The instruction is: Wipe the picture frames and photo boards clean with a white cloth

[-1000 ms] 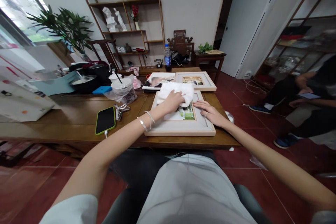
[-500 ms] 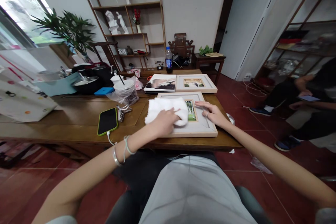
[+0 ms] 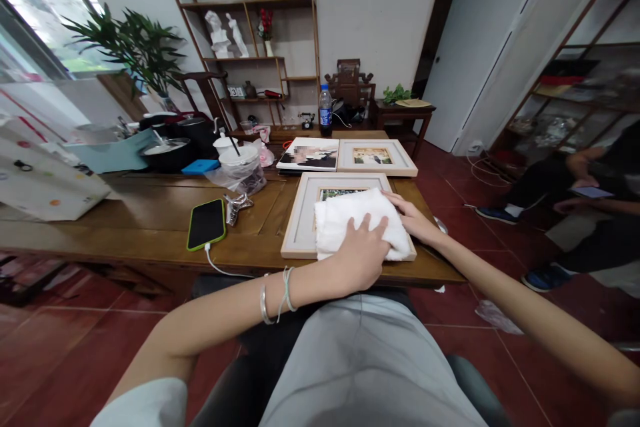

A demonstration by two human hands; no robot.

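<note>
Atop picture frame (image 3: 300,228) | left hand (image 3: 363,250): palm down, splayed on white cloth (image 3: 336,219) | right hand (image 3: 416,221): outstretched, unclenched

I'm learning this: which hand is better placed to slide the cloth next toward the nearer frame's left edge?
Probably the left hand: it lies on the cloth, while the right hand is at the right side of the nearer frame.

Left hand (image 3: 362,252) on cloth (image 3: 336,219) over frame (image 3: 299,227)
</note>
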